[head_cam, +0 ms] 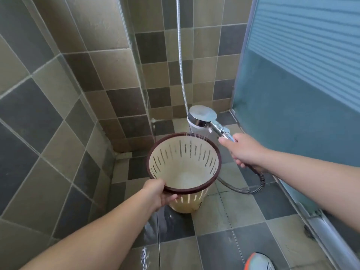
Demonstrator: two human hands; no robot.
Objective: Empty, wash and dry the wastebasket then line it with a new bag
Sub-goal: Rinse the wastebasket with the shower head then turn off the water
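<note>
- I have the wastebasket (184,168) held up off the shower floor (214,230) by my left hand (162,192), whose fingers are curled over the dark rim on the near side, thumb on top.
- The basket is tilted so its mouth faces up toward me and the far wall of slots sits under the spray; I judge that angle lets water run down the inside and drain through the slots.
- My right hand (244,151) grips the handle of the shower head (202,115), fingers wrapped round it, with the face turned down just above the far rim.
- Thin streams of water fall from the head onto that far edge, so the wash step is under way.
- The inside looks pale and bare of rubbish, so emptying appears done; drying and the new bag are not yet done.
- The metal hose (251,189) loops below my right wrist and rises along the tiled wall (109,78), slack enough to let me move the head.
- Wet patches show on the floor below the basket, near my shoe (259,262); I would watch my footing there.
- The frosted door (303,78) stands close on the right.
</note>
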